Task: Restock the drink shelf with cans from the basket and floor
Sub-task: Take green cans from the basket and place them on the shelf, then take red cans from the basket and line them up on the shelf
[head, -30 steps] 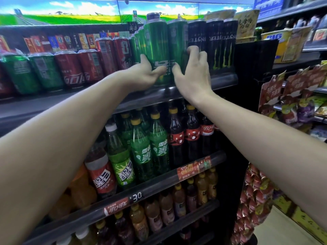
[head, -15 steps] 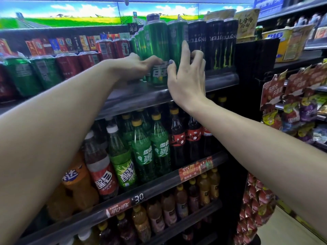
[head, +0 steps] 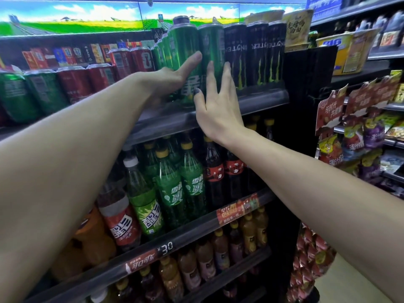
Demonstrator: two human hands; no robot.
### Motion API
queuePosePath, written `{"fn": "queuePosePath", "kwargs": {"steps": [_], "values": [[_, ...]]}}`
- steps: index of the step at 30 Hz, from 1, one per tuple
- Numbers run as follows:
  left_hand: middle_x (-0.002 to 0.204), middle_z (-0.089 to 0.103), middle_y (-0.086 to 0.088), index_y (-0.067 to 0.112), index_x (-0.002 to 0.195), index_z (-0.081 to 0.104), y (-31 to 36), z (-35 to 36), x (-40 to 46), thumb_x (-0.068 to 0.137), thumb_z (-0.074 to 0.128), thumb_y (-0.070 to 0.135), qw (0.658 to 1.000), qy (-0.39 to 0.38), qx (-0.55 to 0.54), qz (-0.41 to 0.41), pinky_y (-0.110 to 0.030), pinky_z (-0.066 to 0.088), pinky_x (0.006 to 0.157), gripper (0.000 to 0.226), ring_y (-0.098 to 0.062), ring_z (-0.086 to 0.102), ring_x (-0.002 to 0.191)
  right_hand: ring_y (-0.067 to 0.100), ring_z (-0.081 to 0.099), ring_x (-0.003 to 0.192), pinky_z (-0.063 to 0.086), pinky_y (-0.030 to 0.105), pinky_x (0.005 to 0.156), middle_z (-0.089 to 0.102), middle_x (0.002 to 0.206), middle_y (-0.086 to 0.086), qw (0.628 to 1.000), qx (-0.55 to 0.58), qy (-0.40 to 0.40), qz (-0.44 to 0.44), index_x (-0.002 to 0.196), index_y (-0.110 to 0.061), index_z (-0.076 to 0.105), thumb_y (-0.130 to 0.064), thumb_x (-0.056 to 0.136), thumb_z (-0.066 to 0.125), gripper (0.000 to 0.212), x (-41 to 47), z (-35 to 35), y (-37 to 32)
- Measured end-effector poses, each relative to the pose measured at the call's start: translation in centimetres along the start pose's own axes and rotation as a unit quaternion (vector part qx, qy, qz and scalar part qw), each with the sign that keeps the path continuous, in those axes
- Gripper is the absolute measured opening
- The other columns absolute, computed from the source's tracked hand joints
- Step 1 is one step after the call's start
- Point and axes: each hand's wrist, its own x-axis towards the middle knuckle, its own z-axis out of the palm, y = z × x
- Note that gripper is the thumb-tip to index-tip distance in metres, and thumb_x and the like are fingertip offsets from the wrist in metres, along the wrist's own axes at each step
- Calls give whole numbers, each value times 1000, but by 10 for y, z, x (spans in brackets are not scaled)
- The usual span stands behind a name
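Note:
Two tall green cans stand side by side at the front of the top drink shelf [head: 258,101]. My left hand [head: 175,82] lies flat against the left green can [head: 184,47], fingers stretched out, gripping nothing. My right hand [head: 215,106] is spread, its fingertips resting on the front of the right green can [head: 212,44]. Neither hand closes around a can. The basket and the floor cans are out of view.
Black energy-drink cans [head: 255,51] stand right of the green ones. Red cans [head: 98,77] and green cans [head: 26,92] lie further left. Soda bottles [head: 172,184] fill the shelf below. A snack rack [head: 360,132] hangs at the right.
Both hands have loosened from the green cans: the left one slid right and flattened, the right one dropped slightly and spread its fingers. The cans stay in place.

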Motion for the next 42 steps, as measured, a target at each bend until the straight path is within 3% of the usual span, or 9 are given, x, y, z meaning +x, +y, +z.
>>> {"fn": "queuePosePath", "kwargs": {"steps": [5,9,13,16,19,24,28,35,42], "values": [[170,29,-15,8,165,21,3,4,-9,79,37,97,997,34,-64,-7,-54,26,123,125,-37,30,155,32,-3,159,5,44,129,-12,171,16,1000,17,-2,9,166,-20,5,-38,109,36,67,1,-5,-3],[161,42,-16,8,164,20,0,1,-16,61,53,102,992,72,-108,1,-52,36,119,142,-37,44,145,38,6,157,13,48,127,1,168,24,999,28,13,34,163,-17,16,-36,108,38,62,-5,-10,-9],[140,50,-17,3,157,23,-6,15,-37,96,55,69,977,188,-44,90,-34,49,91,96,-28,53,118,34,40,137,36,48,113,35,150,19,996,5,86,-11,148,-8,39,-29,104,44,50,-26,-6,-9],[140,47,-20,3,143,42,-29,44,-66,100,61,43,919,334,47,202,-36,40,103,62,-34,48,126,27,52,110,47,44,93,52,125,12,990,33,131,-50,127,-6,52,-23,98,50,34,-50,2,-6],[122,54,-19,-1,123,55,-66,85,-104,94,59,21,871,383,71,299,-30,40,94,36,-30,51,109,24,52,92,47,41,77,52,104,5,987,92,125,-50,109,-6,53,-18,95,53,18,-81,16,-1],[98,59,-9,5,103,60,-146,164,-171,96,61,17,915,276,87,281,-40,48,71,14,-28,58,82,20,53,85,48,39,71,54,100,3,988,151,32,-5,106,-8,52,-15,98,52,11,-158,59,16],[96,58,-7,9,104,57,-217,232,-221,99,61,19,965,137,102,197,-42,43,62,12,-30,59,79,18,53,87,49,40,77,54,106,2,979,169,-97,67,112,-12,50,-19,104,50,11,-237,107,32],[96,56,-1,17,102,53,-322,326,-300,100,57,26,997,-18,73,31,-47,52,69,10,-30,61,87,20,58,89,51,41,79,58,102,-1,926,159,-288,187,111,-17,52,-21,104,50,8,-381,188,57],[99,61,-2,14,108,59,-430,419,-370,97,62,25,989,-97,13,-115,-44,54,78,16,-29,65,94,29,63,94,51,41,81,66,103,9,883,105,-386,247,112,-10,57,-18,101,57,13,-520,275,93]]}}
